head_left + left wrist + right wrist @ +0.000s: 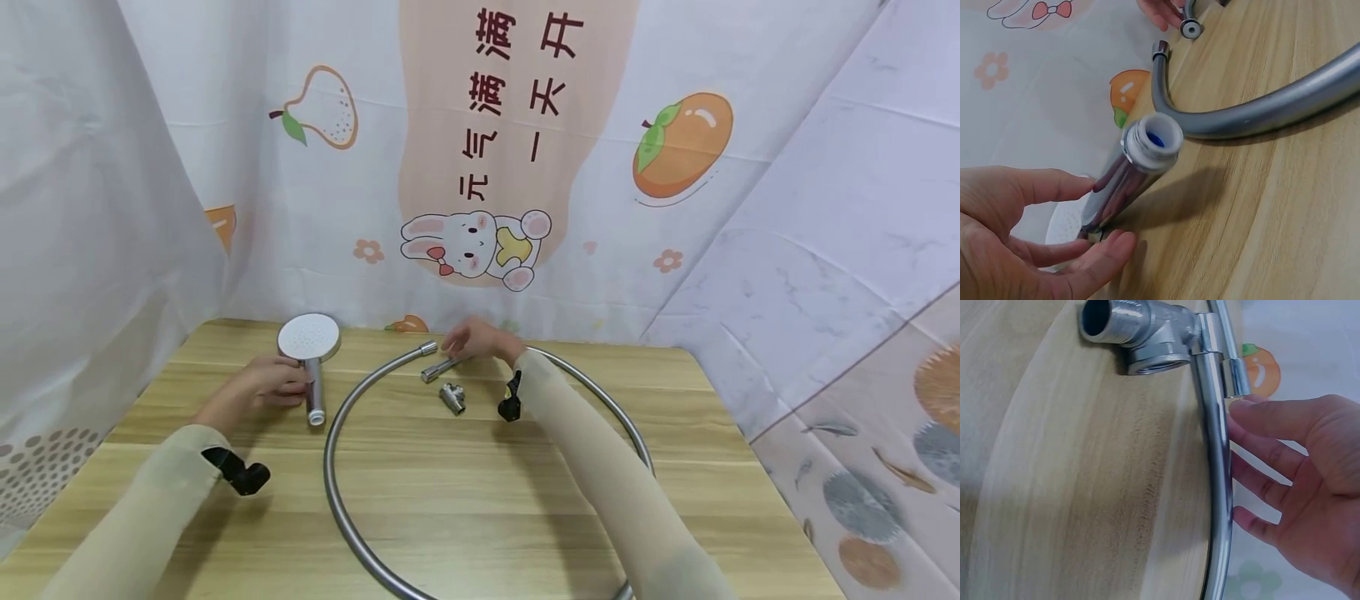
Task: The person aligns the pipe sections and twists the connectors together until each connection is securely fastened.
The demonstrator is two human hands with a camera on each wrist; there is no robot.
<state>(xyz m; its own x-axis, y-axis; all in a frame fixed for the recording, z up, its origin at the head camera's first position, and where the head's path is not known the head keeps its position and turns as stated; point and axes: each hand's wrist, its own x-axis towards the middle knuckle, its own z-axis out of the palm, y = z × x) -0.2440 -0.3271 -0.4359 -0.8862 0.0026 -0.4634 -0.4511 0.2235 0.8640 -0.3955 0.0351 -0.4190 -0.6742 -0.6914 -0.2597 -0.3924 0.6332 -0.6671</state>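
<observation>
A handheld shower head (pixel 308 337) lies at the table's far left, white face up. Beside its chrome handle (pixel 315 392) is my left hand (pixel 273 382), fingertips close against the near side. The left wrist view shows the handle's white threaded end (pixel 1155 140), with thumb and fingers apart. My right hand (pixel 474 340) reaches over one end of a grey metal shower hose (pixel 337 492). In the right wrist view its fingers lie along the hose (pixel 1217 481), thumb near an end fitting. A small chrome tee valve (pixel 453 398) lies just nearer.
The hose forms a wide loop across the wooden table (pixel 480 492), its other end fitting (pixel 428 347) near the back edge. A printed curtain (pixel 360 192) hangs behind the table. Each wrist wears a small black camera.
</observation>
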